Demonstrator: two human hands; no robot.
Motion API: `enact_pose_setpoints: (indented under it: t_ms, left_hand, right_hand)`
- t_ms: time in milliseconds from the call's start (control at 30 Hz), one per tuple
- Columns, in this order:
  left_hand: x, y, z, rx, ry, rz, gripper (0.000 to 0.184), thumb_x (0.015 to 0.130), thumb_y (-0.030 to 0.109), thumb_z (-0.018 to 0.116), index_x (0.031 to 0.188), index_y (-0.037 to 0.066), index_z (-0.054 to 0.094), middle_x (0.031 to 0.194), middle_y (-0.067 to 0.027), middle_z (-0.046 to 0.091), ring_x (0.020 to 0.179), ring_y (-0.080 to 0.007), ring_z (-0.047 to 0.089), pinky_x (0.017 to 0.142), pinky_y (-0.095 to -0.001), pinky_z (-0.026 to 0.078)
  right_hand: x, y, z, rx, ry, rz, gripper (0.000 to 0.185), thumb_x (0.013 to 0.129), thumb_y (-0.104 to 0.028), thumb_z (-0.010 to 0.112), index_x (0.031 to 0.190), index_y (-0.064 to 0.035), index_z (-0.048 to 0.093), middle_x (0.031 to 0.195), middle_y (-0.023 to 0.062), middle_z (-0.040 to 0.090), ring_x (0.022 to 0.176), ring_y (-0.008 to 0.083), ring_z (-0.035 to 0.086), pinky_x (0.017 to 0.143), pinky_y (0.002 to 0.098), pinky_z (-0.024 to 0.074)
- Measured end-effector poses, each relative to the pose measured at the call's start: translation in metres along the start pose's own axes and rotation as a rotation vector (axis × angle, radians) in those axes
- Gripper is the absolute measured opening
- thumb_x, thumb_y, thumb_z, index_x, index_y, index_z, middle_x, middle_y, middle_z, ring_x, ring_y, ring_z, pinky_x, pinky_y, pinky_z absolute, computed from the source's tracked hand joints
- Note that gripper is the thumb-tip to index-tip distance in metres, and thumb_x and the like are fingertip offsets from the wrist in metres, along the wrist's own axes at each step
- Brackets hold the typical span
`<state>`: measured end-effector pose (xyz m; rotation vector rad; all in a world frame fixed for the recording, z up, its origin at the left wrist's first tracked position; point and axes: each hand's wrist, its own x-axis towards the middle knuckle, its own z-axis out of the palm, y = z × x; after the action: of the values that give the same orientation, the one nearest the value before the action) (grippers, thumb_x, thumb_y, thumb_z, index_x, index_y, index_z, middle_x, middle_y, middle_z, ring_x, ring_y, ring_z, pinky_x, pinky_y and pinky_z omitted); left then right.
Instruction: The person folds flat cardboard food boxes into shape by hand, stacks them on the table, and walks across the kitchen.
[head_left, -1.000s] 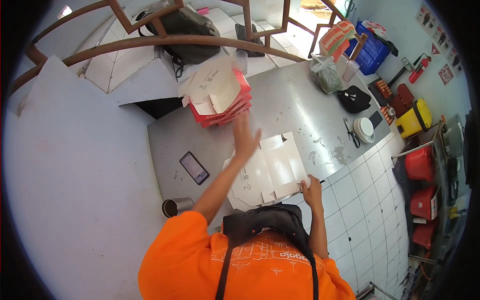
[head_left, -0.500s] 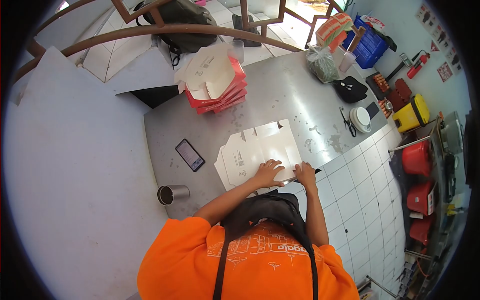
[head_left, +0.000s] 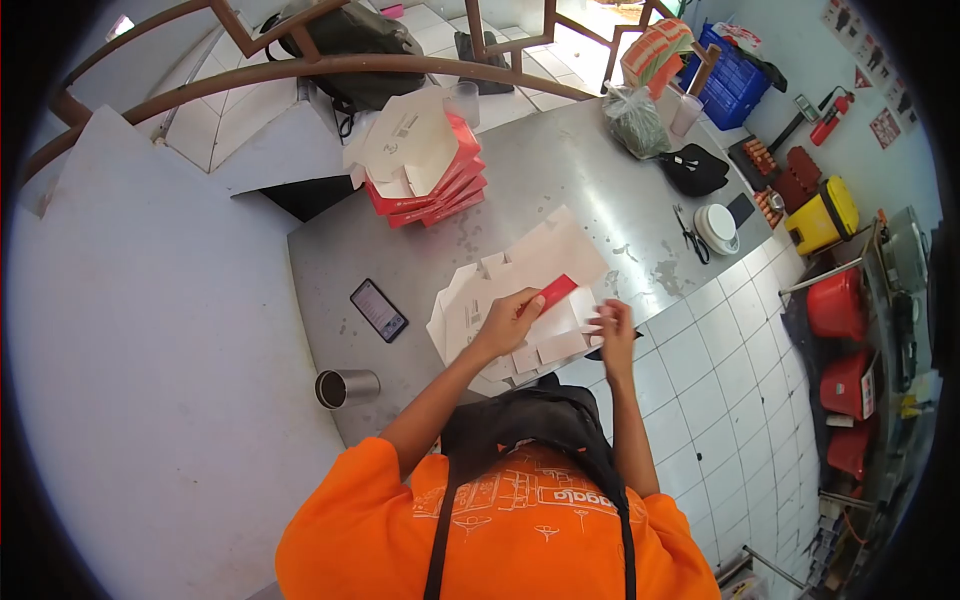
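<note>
An unfolded white cardboard box (head_left: 540, 250) lies on the metal table by my body, with other flat cardboard under it. My left hand (head_left: 510, 318) pinches a folded flap of this cardboard, whose red outer side (head_left: 558, 291) faces up. Just right of it, my right hand (head_left: 613, 325) is by the cardboard's right edge, fingers apart and slightly blurred. Farther back stands a stack of folded red and white boxes (head_left: 425, 160). A phone (head_left: 379, 310) lies left of the cardboard.
A metal cup (head_left: 348, 388) is at the table's left. Toward the right are scissors (head_left: 690, 236), a white round container (head_left: 717, 226), a black pouch (head_left: 693, 170) and a plastic bag of greens (head_left: 636, 122). A brown railing (head_left: 400, 63) runs behind the table.
My left hand has gone from the box stack to the flat cardboard and now grips a flap. The cardboard is partly folded, showing red. My right hand has come off its edge.
</note>
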<state>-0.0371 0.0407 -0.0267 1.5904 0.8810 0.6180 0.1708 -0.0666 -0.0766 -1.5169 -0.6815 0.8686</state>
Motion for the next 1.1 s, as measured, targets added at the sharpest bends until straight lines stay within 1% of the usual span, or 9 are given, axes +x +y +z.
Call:
enact_pose_setpoints:
  t_ms: [67,200,367,467,533,667,833,967,1100]
  left_hand:
    - [-0.017,0.061,-0.008,-0.072,-0.179,0.004,0.034,0.107,0.032,0.053,0.12,0.003,0.065,0.09,-0.0037,0.067,0.081,-0.0129,0.058,0.075,-0.0325,0.05]
    - [-0.001,0.063,-0.037,0.108,-0.271,0.046,0.036,0.109,0.036,0.048,0.124,0.005,0.06,0.104,-0.0031,0.066,0.092,-0.0107,0.06,0.082,-0.0312,0.051]
    - [0.026,0.056,-0.013,-0.978,0.498,-0.062,0.044,0.109,0.045,0.046,0.128,0.006,0.052,0.108,-0.0053,0.062,0.097,-0.0173,0.064,0.083,-0.0327,0.056]
    - [0.016,0.075,-0.003,-1.016,0.584,-0.273,0.044,0.109,0.043,0.045,0.132,0.005,0.049,0.111,-0.008,0.062,0.1,-0.0209,0.066,0.084,-0.0341,0.058]
    - [0.006,0.076,0.005,-0.993,0.441,-0.185,0.044,0.11,0.042,0.043,0.134,0.004,0.047,0.115,-0.0099,0.062,0.102,-0.0221,0.066,0.085,-0.035,0.058]
    - [-0.009,0.081,0.027,-0.944,0.333,-0.046,0.041,0.111,0.037,0.042,0.133,0.003,0.049,0.116,-0.0094,0.062,0.103,-0.0177,0.066,0.087,-0.0338,0.057]
    - [-0.003,0.083,0.023,-0.892,0.322,-0.066,0.043,0.111,0.037,0.042,0.136,0.002,0.049,0.117,-0.0083,0.062,0.103,-0.0151,0.065,0.088,-0.0327,0.057]
    - [-0.006,0.095,0.028,-0.721,0.201,-0.107,0.039,0.111,0.033,0.045,0.135,0.004,0.052,0.115,-0.0072,0.066,0.098,-0.0161,0.068,0.081,-0.0337,0.059]
    - [-0.014,0.094,0.028,-0.439,0.213,-0.026,0.033,0.11,0.032,0.048,0.122,0.003,0.06,0.102,-0.0032,0.066,0.086,-0.0101,0.067,0.072,-0.0263,0.057]
  right_hand:
    - [-0.02,-0.035,0.033,0.088,-0.341,-0.093,0.025,0.107,-0.017,0.053,0.126,-0.0016,0.05,0.121,0.0122,0.059,0.098,0.0177,0.067,0.083,0.0335,0.057]
    - [-0.03,-0.059,0.056,0.208,-0.47,-0.04,0.013,0.106,-0.012,0.054,0.114,-0.0016,0.05,0.123,0.0141,0.059,0.107,0.0175,0.063,0.091,0.0368,0.0565]
    - [-0.04,-0.113,0.067,0.375,-0.515,-0.218,0.013,0.098,-0.011,0.067,0.104,-0.0048,0.057,0.134,0.0136,0.056,0.122,0.0246,0.06,0.104,0.0424,0.0513]
    - [-0.043,-0.12,0.065,0.015,-0.421,-0.493,0.02,0.088,-0.011,0.078,0.097,-0.0036,0.062,0.137,0.0166,0.055,0.123,0.0278,0.061,0.101,0.0412,0.0526]
    - [-0.044,-0.137,0.061,-0.382,-0.234,-0.706,0.026,0.08,-0.013,0.084,0.094,-0.0027,0.065,0.134,0.017,0.057,0.119,0.0282,0.063,0.094,0.0396,0.0564]
    - [-0.053,-0.149,0.046,-0.386,-0.182,-0.573,0.035,0.074,-0.016,0.089,0.099,-0.0019,0.069,0.134,0.0184,0.057,0.111,0.0312,0.068,0.084,0.0397,0.0599]
    - [-0.061,-0.132,0.042,-0.39,-0.183,-0.805,0.059,0.071,-0.012,0.092,0.117,0.0017,0.059,0.137,0.0221,0.055,0.11,0.0284,0.069,0.09,0.0357,0.061]
    - [-0.056,-0.13,0.035,-0.135,0.034,-0.54,0.046,0.076,-0.009,0.089,0.113,0.004,0.064,0.139,0.0198,0.057,0.108,0.0193,0.069,0.09,0.0323,0.0605]
    - [-0.055,-0.131,0.019,-0.391,-0.149,-0.642,0.039,0.077,-0.016,0.088,0.108,0.0007,0.072,0.141,0.0209,0.057,0.108,0.0284,0.07,0.082,0.036,0.0592]
